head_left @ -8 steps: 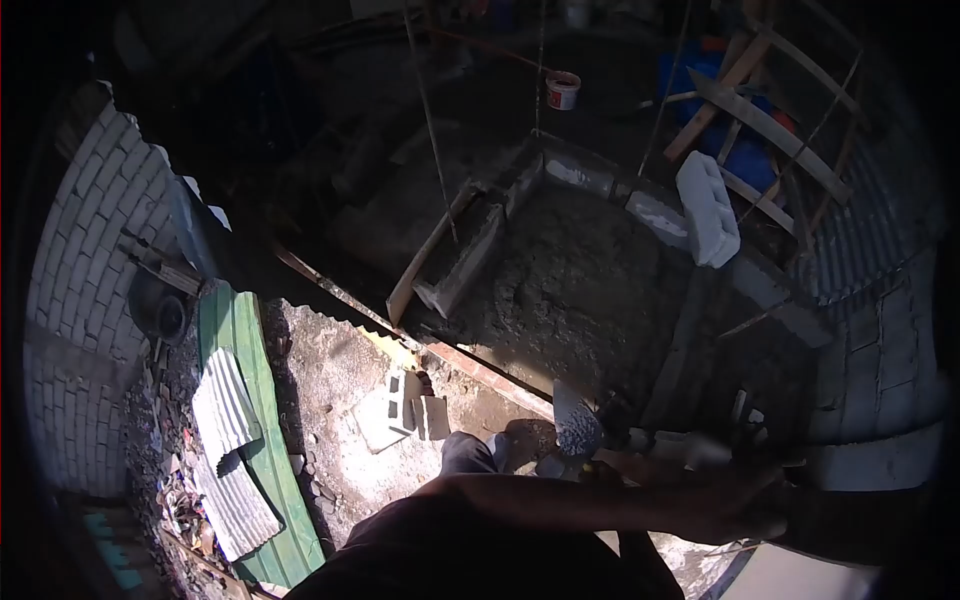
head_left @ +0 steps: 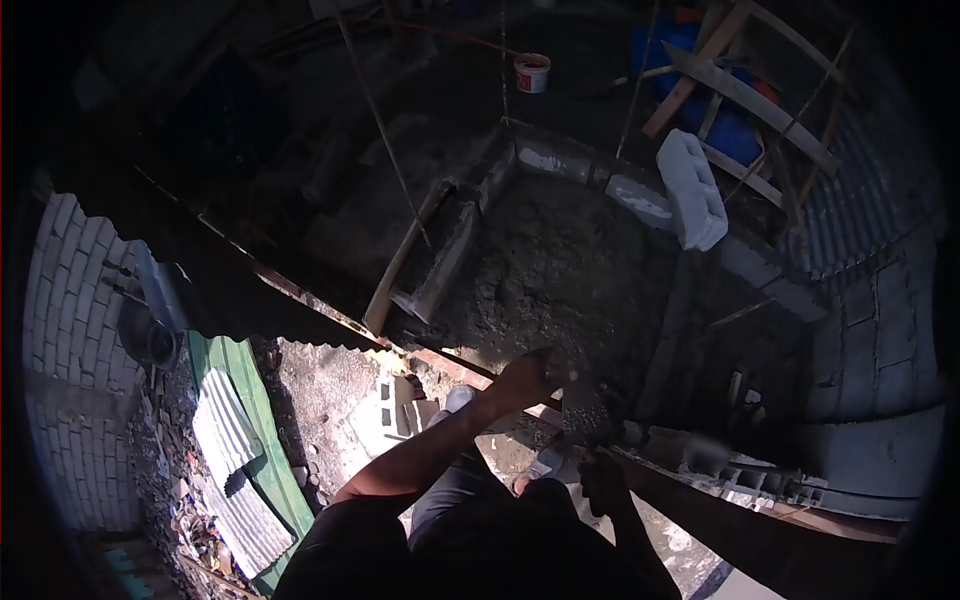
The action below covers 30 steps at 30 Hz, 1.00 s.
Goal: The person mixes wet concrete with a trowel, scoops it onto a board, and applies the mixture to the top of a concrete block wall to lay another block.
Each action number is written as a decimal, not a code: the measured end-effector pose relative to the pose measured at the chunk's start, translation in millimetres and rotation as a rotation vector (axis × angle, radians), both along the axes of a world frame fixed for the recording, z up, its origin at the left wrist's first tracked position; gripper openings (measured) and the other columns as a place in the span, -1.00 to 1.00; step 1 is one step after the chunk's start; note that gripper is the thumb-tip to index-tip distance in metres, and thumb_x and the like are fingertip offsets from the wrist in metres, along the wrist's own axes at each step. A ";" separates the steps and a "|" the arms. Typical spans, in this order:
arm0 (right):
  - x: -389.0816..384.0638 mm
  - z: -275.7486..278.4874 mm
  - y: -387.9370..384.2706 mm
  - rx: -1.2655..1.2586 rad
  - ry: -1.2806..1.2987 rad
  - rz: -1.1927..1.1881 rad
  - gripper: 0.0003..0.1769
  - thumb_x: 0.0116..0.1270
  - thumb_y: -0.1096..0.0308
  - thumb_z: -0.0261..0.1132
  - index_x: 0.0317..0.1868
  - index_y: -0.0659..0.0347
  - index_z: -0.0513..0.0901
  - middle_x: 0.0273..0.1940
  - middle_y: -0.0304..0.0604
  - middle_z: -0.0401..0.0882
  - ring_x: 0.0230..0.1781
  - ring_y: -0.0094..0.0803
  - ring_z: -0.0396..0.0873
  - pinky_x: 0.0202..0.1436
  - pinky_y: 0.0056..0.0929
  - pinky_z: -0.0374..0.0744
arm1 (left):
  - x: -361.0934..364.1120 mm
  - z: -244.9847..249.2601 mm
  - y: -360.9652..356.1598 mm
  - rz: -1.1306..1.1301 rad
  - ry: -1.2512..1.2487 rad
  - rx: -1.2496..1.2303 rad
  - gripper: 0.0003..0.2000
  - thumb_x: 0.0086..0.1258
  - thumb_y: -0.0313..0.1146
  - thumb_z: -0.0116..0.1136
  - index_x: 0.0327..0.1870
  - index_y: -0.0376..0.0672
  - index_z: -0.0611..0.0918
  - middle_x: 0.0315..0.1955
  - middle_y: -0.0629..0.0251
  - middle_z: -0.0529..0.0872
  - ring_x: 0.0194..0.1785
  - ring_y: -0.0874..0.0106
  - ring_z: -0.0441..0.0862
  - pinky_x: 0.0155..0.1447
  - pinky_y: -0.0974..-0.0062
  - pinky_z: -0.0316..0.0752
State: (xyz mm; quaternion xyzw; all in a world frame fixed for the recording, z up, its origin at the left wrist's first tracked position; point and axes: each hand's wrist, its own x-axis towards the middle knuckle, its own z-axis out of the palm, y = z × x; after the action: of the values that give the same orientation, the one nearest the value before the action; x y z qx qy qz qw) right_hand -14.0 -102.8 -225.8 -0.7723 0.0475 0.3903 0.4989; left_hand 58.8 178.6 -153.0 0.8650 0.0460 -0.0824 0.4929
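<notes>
Low in front of me, my right hand (head_left: 603, 482) is closed around the handle end of a trowel (head_left: 587, 412). Its grey blade points away from me and is speckled with wet mortar. My left hand (head_left: 535, 380) reaches out just left of the blade, over the board edge; its fingers are dark and smeared by motion. Beyond both hands lies a bed of wet grey mortar (head_left: 545, 265), framed by low concrete blocks (head_left: 555, 160). One loose hollow block (head_left: 690, 190) stands tilted on the right side of that frame.
A white bucket (head_left: 532, 75) stands at the back. Wooden planks (head_left: 750, 100) lean over blue material at the far right. Upright rods (head_left: 385, 130) rise around the mortar bed. To the left lie green roofing sheet (head_left: 262, 430) and corrugated pieces (head_left: 225, 420). Another hollow block (head_left: 393, 405) sits by my feet.
My left arm has swung from the far right, where it crossed my body, to the left of the trowel blade. My right hand stays at the trowel handle. The view has shifted slightly.
</notes>
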 end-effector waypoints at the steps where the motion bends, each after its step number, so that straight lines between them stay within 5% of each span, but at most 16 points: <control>1: 4.6 -1.3 0.3 -0.010 0.038 -0.063 -0.82 0.38 0.29 0.26 -0.17 0.22 0.53 -0.57 -0.33 0.41 -0.64 -0.53 0.44 -0.54 -0.44 0.48 | 5.1 -34.7 42.3 0.104 0.142 0.061 -0.37 0.33 0.10 0.24 0.12 -0.37 0.55 -0.08 -0.16 0.71 0.11 -0.04 0.65 0.18 0.13 0.53; 2: -3.1 -66.5 -25.1 0.071 -0.540 0.266 -0.83 0.38 0.30 0.26 -0.17 0.22 0.53 -0.56 -0.34 0.42 -0.62 -0.54 0.45 -0.54 -0.45 0.48 | 9.5 -99.4 88.9 0.154 0.097 0.187 -0.35 0.31 0.13 0.24 0.11 -0.37 0.55 -0.06 -0.21 0.69 0.13 -0.10 0.63 0.19 0.10 0.52; 3: -0.5 -58.0 -17.1 0.045 -0.533 0.228 -0.83 0.38 0.30 0.26 -0.17 0.22 0.53 -0.56 -0.34 0.42 -0.62 -0.54 0.45 -0.54 -0.45 0.48 | 11.1 -87.9 116.8 0.253 0.142 0.321 -0.34 0.32 0.12 0.23 0.14 -0.38 0.53 -0.02 -0.27 0.66 0.16 -0.15 0.59 0.21 0.06 0.50; 4: 4.8 -42.3 -1.9 -0.032 -0.265 0.097 -0.83 0.38 0.30 0.26 -0.17 0.22 0.54 -0.56 -0.33 0.43 -0.62 -0.54 0.46 -0.54 -0.45 0.49 | 16.4 -147.0 166.1 0.306 0.071 0.334 -0.32 0.32 0.12 0.23 0.18 -0.38 0.50 -0.03 -0.31 0.65 0.13 -0.18 0.59 0.25 0.05 0.47; 5: 10.0 -33.7 10.6 -0.096 0.004 -0.043 -0.83 0.39 0.30 0.27 -0.16 0.22 0.55 -0.56 -0.33 0.44 -0.61 -0.54 0.47 -0.53 -0.45 0.49 | 26.7 -141.9 196.2 0.307 0.183 0.481 -0.28 0.31 0.11 0.24 0.23 -0.42 0.46 0.02 -0.33 0.62 0.17 -0.22 0.54 0.30 0.03 0.42; 10: 30.4 -91.3 65.0 -0.074 -0.151 -0.139 -0.79 0.33 0.28 0.34 -0.30 0.27 0.58 -0.53 -0.24 0.59 -0.60 -0.50 0.56 -0.52 -0.42 0.49 | 79.1 -239.3 312.9 0.518 0.159 0.860 -0.03 0.27 0.24 0.22 0.48 -0.39 0.19 0.41 -0.31 0.22 0.47 -0.27 0.16 0.48 -0.09 0.17; 13: 80.0 -144.6 101.5 -0.304 0.059 -0.328 -0.78 0.30 0.29 0.34 -0.29 0.31 0.60 -0.50 -0.21 0.62 -0.60 -0.49 0.56 -0.51 -0.42 0.50 | 103.0 -252.3 331.4 0.411 0.016 0.860 -0.06 0.24 0.07 0.34 0.49 -0.34 0.17 0.41 -0.29 0.22 0.45 -0.22 0.20 0.43 -0.05 0.25; 16: 117.8 -209.5 124.1 -0.201 0.122 -0.587 -0.77 0.27 0.28 0.33 -0.25 0.31 0.63 -0.46 -0.21 0.63 -0.54 -0.50 0.59 -0.44 -0.36 0.54 | 110.8 -270.4 343.0 0.372 0.040 0.866 -0.05 0.25 0.03 0.34 0.51 -0.34 0.12 0.39 -0.28 0.24 0.40 -0.22 0.27 0.43 -0.01 0.26; 18: 140.2 -257.8 128.1 -0.360 0.116 -0.486 -0.74 0.27 0.24 0.33 -0.21 0.30 0.64 -0.42 -0.14 0.66 -0.48 -0.39 0.64 -0.37 -0.29 0.58 | 111.4 -286.3 368.0 0.197 -0.268 0.945 -0.01 0.23 0.05 0.35 0.53 -0.33 0.07 0.38 -0.31 0.25 0.37 -0.23 0.30 0.42 0.00 0.28; 20: 169.5 -300.0 114.9 -0.524 0.096 -0.389 -0.70 0.26 0.20 0.33 -0.17 0.28 0.65 -0.38 -0.07 0.69 -0.42 -0.27 0.69 -0.30 -0.21 0.62 | 118.2 -289.3 381.7 0.194 -0.182 0.865 0.01 0.22 0.07 0.36 0.53 -0.34 0.07 0.38 -0.33 0.24 0.39 -0.22 0.29 0.44 0.01 0.27; 22: 198.3 -330.3 90.1 -0.771 -0.297 -0.278 -0.62 0.24 0.10 0.33 -0.14 0.27 0.65 -0.31 0.09 0.71 -0.27 0.01 0.72 -0.15 -0.05 0.63 | 118.4 -303.0 391.1 0.184 -0.058 0.799 0.05 0.19 0.15 0.35 0.52 -0.38 0.08 0.38 -0.39 0.23 0.45 -0.20 0.21 0.49 0.04 0.19; 24: 246.8 -326.5 65.8 -0.795 -0.299 -0.301 -0.57 0.24 0.06 0.32 -0.11 0.29 0.63 -0.27 0.19 0.70 -0.20 0.17 0.68 -0.11 0.03 0.62 | 113.4 -324.5 398.8 0.208 -0.115 0.728 0.05 0.21 0.18 0.32 0.51 -0.39 0.08 0.39 -0.39 0.22 0.46 -0.21 0.20 0.50 0.04 0.17; 30: 387.8 -353.8 -12.0 -0.958 -0.425 -0.129 -0.53 0.26 0.05 0.31 -0.05 0.32 0.62 -0.24 0.17 0.71 -0.17 0.14 0.69 -0.13 0.04 0.62 | 108.1 -368.4 401.7 0.319 -0.196 0.891 -0.05 0.32 0.26 0.16 0.49 -0.37 0.18 0.43 -0.28 0.21 0.48 -0.18 0.18 0.54 0.01 0.11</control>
State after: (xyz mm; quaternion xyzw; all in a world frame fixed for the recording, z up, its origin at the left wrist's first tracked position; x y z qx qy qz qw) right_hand 373.8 -114.8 -579.6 -0.9714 0.1657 0.1281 0.1118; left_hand 166.9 580.4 -521.4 0.9778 0.1622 0.1036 0.0829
